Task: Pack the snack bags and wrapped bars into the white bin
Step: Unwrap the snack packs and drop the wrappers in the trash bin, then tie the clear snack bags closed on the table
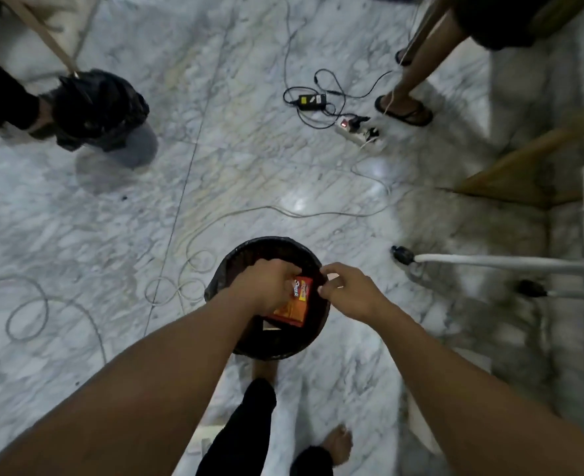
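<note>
Below both hands stands the black-lined bin [246,250]; the left hand [270,286] grips an orange snack bag [292,304] inside its mouth, while the right hand [347,290] curls its fingers just beside, hold unclear

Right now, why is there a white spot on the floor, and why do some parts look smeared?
Head view: the white spot is glare off the polished marble floor; head view: the black-bagged bin at upper left is motion-blurred, the orange snack packet sharper; head view: the wide lens stretches the forearms toward the corners.
</note>
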